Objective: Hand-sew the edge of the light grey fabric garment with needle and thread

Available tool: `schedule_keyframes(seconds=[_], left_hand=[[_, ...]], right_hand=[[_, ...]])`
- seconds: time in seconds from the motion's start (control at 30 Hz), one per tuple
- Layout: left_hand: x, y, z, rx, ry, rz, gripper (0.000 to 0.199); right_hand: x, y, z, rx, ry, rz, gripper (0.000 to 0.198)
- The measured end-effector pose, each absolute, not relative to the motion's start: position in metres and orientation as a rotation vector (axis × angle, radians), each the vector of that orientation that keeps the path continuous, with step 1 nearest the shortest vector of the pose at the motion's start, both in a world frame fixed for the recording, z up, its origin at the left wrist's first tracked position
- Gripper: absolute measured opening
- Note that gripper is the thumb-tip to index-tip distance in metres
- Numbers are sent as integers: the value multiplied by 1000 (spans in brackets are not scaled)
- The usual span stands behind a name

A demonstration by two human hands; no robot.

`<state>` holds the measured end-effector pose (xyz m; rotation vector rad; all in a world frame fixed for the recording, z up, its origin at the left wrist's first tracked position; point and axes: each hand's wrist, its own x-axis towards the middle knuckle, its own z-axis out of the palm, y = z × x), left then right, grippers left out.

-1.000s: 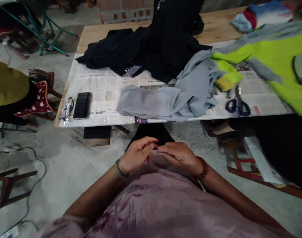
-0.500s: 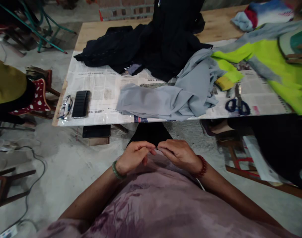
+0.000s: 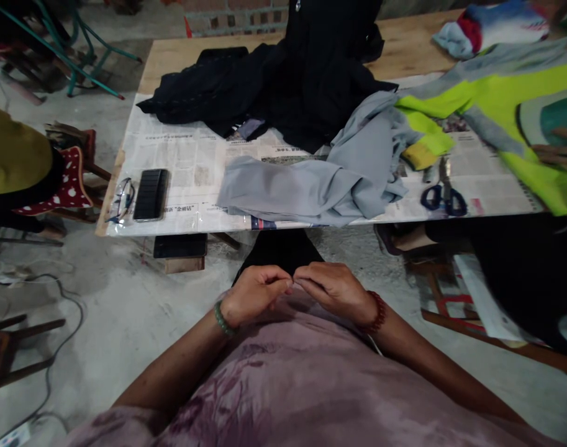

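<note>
Over my lap, my left hand (image 3: pixel 259 292) is closed, thumb pinched against the forefinger. Facing it, fingertip to fingertip, my right hand (image 3: pixel 332 287) is closed in a pinch as well. Whatever lies between the fingertips is too small to name. Beyond them, a crumpled grey garment (image 3: pixel 283 186) lies along the table's near edge. To its right rest blue-handled scissors (image 3: pixel 444 195). A dark garment (image 3: pixel 218 87) is heaped behind the grey cloth.
The newspaper-covered table (image 3: pixel 185 167) holds a black phone (image 3: pixel 151 194) and glasses (image 3: pixel 122 200) at left. A yellow-green and grey garment (image 3: pixel 488 105) spreads at right, with another person's hand (image 3: pixel 560 152) on it. A wooden stool (image 3: pixel 15 354) and cable stand at lower left.
My left thumb and forefinger have closed together near my right fingertips. My right hand has hardly moved. The other person's hand at the right has shifted down a little.
</note>
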<state>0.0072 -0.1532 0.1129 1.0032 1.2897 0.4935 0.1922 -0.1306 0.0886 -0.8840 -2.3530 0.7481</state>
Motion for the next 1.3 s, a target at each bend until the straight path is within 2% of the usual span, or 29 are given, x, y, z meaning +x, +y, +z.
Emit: schedule_keyframes(seconds=[0.2, 0.33, 0.53, 0.7, 0.83, 0.97, 1.1, 1.3], left_hand=[[0, -152, 111, 654, 1060, 658, 23], [-6, -151, 110, 373, 878, 724, 27], [2, -146, 111, 286, 825, 892, 27], [8, -143, 98, 705, 1190, 1104, 23], [0, -144, 88, 1481, 1488, 1138, 16], [-5, -149, 77, 2001, 1498, 1095, 19], [-2, -154, 71, 2193, 1546, 1003, 21], [1, -154, 77, 2116, 1557, 993, 22]], right_hand=[[193, -130, 93, -1073, -1950, 1155, 12], [189, -131, 91, -1188, -1648, 1321, 15], [170, -133, 85, -1139, -1635, 1274, 14], [159, -132, 93, -990, -1773, 1251, 14], [160, -129, 93, -1066, -1625, 1422, 16], [164, -127, 87, -1147, -1351, 1631, 21], [163, -130, 84, -1142, -1347, 1659, 22], [162, -132, 80, -1154, -1335, 1656, 24]])
